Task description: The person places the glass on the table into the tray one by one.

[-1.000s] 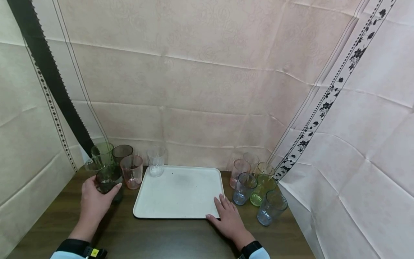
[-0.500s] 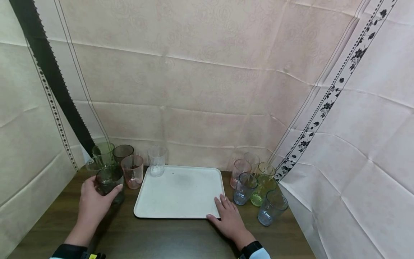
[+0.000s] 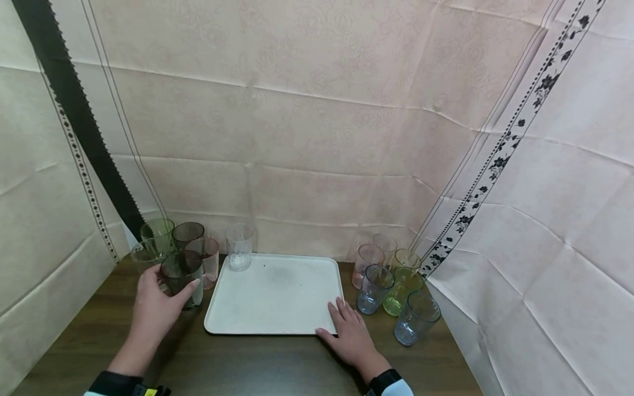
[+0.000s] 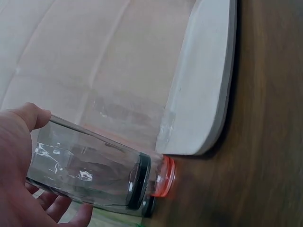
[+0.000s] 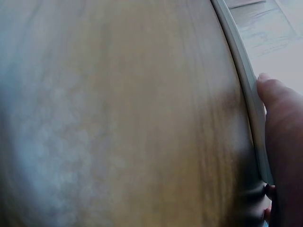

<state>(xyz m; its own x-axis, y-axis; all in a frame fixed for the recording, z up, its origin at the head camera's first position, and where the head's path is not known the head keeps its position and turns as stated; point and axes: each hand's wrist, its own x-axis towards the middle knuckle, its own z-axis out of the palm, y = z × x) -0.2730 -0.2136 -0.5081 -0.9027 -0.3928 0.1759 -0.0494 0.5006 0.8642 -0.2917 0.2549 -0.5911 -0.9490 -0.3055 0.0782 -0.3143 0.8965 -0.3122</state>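
Note:
My left hand [image 3: 160, 308] grips a dark grey drinking glass [image 3: 182, 275] by its side, thumb on the right and fingers on the left. In the left wrist view the glass [image 4: 90, 165] is upright relative to the table, its base seemingly just above the wood. Directly behind it stands a pink glass [image 3: 212, 267]. My right hand [image 3: 353, 338] rests on the front right corner of a white tray [image 3: 277, 308], its fingers extended over the rim. A clear glass [image 3: 240, 250] stands on the tray's back left corner.
Left of the tray are a green glass [image 3: 157, 226], a brown-grey glass [image 3: 187, 231] and a clear glass [image 3: 146, 253]. Close together on the right stand several glasses, including a blue glass [image 3: 417, 319] and a yellow-green glass [image 3: 400, 297]. Cloth [image 3: 307, 137] hangs behind the wooden table [image 3: 238, 366].
My left hand has carried the dark grey glass a little to the right, in front of the pink glass and toward the tray. My right hand has stayed on the tray's corner.

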